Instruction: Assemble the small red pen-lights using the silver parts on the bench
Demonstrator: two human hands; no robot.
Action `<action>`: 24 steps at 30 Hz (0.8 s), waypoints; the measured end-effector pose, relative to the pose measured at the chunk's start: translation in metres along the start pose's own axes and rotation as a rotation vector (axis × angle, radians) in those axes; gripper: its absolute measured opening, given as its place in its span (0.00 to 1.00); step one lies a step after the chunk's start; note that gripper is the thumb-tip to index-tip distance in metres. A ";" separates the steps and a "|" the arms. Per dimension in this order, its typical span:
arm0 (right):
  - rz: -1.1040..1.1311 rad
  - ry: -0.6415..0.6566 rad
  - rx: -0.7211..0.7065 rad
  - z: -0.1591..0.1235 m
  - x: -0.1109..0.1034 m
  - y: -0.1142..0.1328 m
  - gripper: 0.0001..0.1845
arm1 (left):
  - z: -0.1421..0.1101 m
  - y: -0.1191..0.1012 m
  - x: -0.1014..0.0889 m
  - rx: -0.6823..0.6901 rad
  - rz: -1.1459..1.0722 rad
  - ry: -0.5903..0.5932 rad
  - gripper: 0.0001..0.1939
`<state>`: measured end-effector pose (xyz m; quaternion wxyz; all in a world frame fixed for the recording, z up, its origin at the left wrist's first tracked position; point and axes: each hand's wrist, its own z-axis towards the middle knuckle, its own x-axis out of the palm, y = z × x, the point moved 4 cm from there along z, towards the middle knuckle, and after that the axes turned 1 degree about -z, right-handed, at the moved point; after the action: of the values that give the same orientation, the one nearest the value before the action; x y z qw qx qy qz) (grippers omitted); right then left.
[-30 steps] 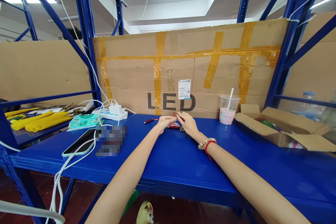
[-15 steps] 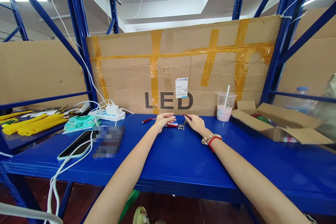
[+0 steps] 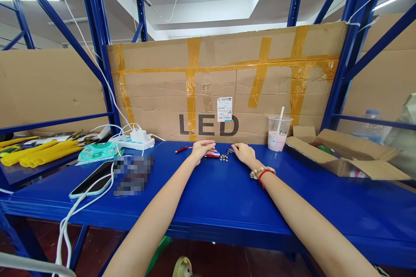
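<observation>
My left hand (image 3: pixel 202 151) is over the far middle of the blue table, its fingers pressed together and a tiny glint at their tips. What it holds, if anything, is too small to make out. My right hand (image 3: pixel 244 154), with a bead bracelet and a red cord at the wrist, is closed at the fingertips around something small and dark. Between the hands lie several small round silver pieces (image 3: pixel 224 157), perhaps button cells. Beside the left fingers is a short red tube (image 3: pixel 212 156), partly hidden. Another thin red stick (image 3: pixel 183 149) lies left of that hand.
A plastic cup with a straw (image 3: pixel 278 134) and an open cardboard box (image 3: pixel 344 156) stand at right. At left are a phone (image 3: pixel 92 181), white cables, a power strip (image 3: pixel 136 140), a green packet (image 3: pixel 97 152) and yellow tools (image 3: pixel 48 156). A cardboard panel (image 3: pixel 156 95) closes the back.
The dark red thing that showed at my right fingertips now shows less, and those fingers have dipped slightly. My left hand stays nearly in place. The view has shifted slightly.
</observation>
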<state>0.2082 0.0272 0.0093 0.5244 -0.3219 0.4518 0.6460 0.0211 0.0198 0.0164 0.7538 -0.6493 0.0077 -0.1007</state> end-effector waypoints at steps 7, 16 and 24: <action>0.008 0.012 -0.011 -0.004 -0.001 0.003 0.16 | 0.003 0.000 -0.004 0.047 0.114 -0.057 0.13; 0.039 -0.053 0.064 -0.008 -0.010 0.005 0.22 | 0.004 -0.001 -0.008 0.069 0.081 -0.112 0.19; 0.187 -0.310 -0.071 -0.018 -0.026 0.025 0.21 | -0.001 -0.005 -0.006 0.082 0.054 -0.111 0.20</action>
<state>0.1889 -0.0009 0.0319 0.5136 -0.1935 0.3703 0.7495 0.0146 0.0195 0.0208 0.7814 -0.6221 -0.0207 -0.0447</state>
